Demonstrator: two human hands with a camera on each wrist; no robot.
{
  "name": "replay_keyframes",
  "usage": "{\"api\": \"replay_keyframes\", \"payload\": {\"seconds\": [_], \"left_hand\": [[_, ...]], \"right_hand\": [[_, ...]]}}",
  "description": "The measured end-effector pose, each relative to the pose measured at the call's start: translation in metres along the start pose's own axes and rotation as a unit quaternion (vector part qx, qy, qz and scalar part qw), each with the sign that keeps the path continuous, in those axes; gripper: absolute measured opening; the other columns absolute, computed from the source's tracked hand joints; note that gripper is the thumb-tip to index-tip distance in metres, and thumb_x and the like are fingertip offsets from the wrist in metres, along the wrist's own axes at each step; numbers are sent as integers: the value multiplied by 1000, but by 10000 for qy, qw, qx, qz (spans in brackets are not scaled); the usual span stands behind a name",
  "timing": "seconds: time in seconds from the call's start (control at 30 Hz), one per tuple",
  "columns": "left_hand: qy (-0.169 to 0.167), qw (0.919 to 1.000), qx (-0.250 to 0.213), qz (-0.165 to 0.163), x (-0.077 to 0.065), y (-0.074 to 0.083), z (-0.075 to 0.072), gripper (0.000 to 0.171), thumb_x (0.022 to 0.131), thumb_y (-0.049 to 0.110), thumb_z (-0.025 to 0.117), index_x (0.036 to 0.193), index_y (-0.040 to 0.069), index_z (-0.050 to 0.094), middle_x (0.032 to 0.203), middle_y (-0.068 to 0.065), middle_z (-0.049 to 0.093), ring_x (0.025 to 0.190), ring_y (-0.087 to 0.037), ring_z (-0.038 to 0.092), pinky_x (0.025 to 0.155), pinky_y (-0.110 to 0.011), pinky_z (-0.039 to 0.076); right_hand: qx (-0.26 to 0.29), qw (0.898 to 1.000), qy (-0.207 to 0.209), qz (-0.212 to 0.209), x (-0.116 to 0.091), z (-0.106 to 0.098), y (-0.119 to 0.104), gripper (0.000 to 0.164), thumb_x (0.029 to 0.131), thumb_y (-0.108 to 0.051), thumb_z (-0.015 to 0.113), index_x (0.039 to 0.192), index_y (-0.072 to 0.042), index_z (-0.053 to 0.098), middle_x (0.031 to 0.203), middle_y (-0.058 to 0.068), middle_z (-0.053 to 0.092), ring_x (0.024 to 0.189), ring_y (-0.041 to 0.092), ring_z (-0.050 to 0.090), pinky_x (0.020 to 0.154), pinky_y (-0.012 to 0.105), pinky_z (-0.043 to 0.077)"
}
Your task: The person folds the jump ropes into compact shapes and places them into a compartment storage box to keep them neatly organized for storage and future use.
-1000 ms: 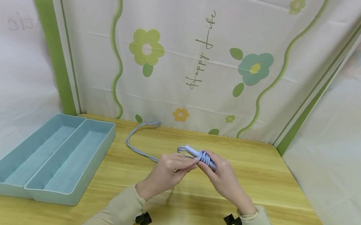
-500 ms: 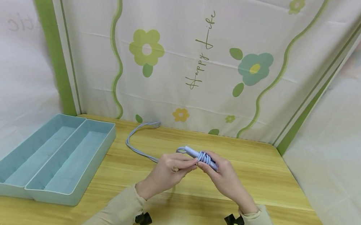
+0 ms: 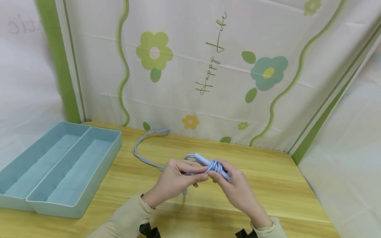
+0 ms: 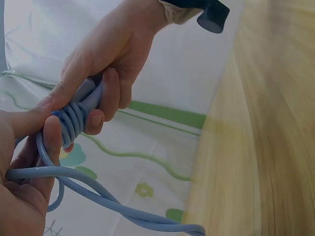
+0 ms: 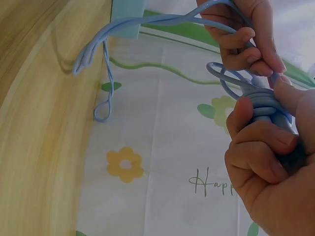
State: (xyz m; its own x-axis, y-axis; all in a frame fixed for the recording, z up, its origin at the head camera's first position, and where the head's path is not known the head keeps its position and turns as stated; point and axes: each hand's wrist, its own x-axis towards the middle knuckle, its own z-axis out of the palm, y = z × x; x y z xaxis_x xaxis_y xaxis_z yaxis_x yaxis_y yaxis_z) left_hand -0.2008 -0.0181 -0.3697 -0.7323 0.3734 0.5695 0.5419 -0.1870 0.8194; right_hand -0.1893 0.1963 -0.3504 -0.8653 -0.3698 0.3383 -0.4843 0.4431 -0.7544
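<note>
In the head view my right hand (image 3: 237,186) grips a light blue skipping rope by its handles (image 3: 202,159), held tilted above the table. Cord coils (image 3: 215,166) are wrapped several times round these handles, as the left wrist view also shows on the coils (image 4: 71,123). My left hand (image 3: 172,180) pinches the cord right beside the coils, its fingertips close to my right thumb. From the left hand the doubled cord (image 4: 103,196) runs away to the table. Its looped far end (image 3: 164,132) lies near the back edge. The right fingers hide part of the handles.
Two long light blue trays (image 3: 99,187) stand side by side on the left of the wooden table (image 3: 269,234). Behind the table hangs a flowered white curtain (image 3: 185,30), with more white cloth on both sides. Black wrist cameras (image 3: 150,234) are strapped at both sleeves.
My left hand has drawn slightly left and its fingers have shifted on the cord. A short bit of cord now shows below it. The right hand keeps its grip, nearly still.
</note>
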Motion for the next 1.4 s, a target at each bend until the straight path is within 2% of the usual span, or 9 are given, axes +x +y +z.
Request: {"api": "replay_keyframes", "payload": {"seconds": [0.13, 0.27, 0.4, 0.53, 0.7, 0.93, 1.1, 1.27, 1.4], "left_hand": [[114, 9995, -146, -258, 0, 2, 1, 21, 88, 4, 74, 109, 3, 75, 96, -6, 74, 73, -28, 66, 62, -39, 58], [279, 9984, -55, -498, 1, 14, 4, 18, 87, -1, 73, 106, -2, 75, 93, -9, 74, 69, -21, 66, 61, -38, 57], [330, 9968, 6, -723, 1, 27, 6, 16, 87, -4, 73, 103, -8, 74, 92, -14, 73, 67, -19, 66, 60, -39, 57], [296, 9964, 43, -799, 1, 28, 7, 16, 86, -3, 73, 102, -8, 74, 92, -14, 73, 69, -21, 66, 60, -41, 57], [274, 9975, 299, -575, 0, 26, 8, 14, 86, -3, 74, 100, -6, 75, 90, -12, 73, 70, -27, 65, 58, -40, 57], [167, 9989, 421, -86, -1, 23, 9, 15, 84, -6, 74, 99, -6, 75, 89, -13, 73, 65, -22, 65, 55, -37, 56], [72, 9983, 509, 259, -1, 24, 12, 14, 83, -10, 74, 97, -8, 75, 89, -15, 73, 65, -20, 65, 53, -34, 56], [133, 9961, 742, 469, -2, 24, 14, 14, 82, -12, 73, 97, -11, 74, 88, -17, 72, 64, -13, 64, 53, -33, 56], [209, 9927, 1020, 605, -1, 14, 14, 17, 83, -12, 73, 100, -11, 73, 88, -18, 72, 62, -13, 64, 53, -31, 55]], "right_hand": [[40, 10000, 67, 30, -1, 0, -2, 30, 101, -26, 60, 127, -12, 60, 94, 7, 63, 77, 19, 62, 62, 31, 54], [73, 9999, 93, 53, -1, 1, -3, 30, 101, -27, 60, 127, -12, 60, 94, 8, 63, 77, 20, 62, 62, 32, 54], [86, 9999, 75, 79, -1, 1, -4, 25, 101, -27, 60, 123, -14, 62, 89, 7, 62, 71, 21, 58, 55, 30, 48], [122, 9999, 13, 115, 0, 1, -4, 22, 101, -28, 59, 120, -16, 63, 85, 9, 61, 65, 21, 51, 51, 27, 40], [189, 9994, -125, 274, -1, 1, -2, 24, 101, -33, 58, 119, -16, 63, 85, 9, 62, 67, 21, 52, 53, 28, 41], [202, 9988, -295, 346, 1, 2, 2, 27, 101, -35, 59, 120, -16, 63, 86, 6, 61, 72, 22, 57, 57, 30, 47], [192, 9985, -220, 474, 1, 4, 2, 28, 99, -36, 62, 119, -16, 64, 84, 8, 61, 70, 25, 57, 57, 31, 48], [417, 9947, 52, 942, 1, 7, 0, 30, 96, -48, 61, 101, -20, 70, 77, 7, 62, 58, 19, 46, 49, 26, 37], [798, 9882, 243, 1287, 1, 8, -3, 38, 95, -52, 60, 94, -15, 72, 72, 10, 61, 49, 15, 33, 44, 23, 27]]}}
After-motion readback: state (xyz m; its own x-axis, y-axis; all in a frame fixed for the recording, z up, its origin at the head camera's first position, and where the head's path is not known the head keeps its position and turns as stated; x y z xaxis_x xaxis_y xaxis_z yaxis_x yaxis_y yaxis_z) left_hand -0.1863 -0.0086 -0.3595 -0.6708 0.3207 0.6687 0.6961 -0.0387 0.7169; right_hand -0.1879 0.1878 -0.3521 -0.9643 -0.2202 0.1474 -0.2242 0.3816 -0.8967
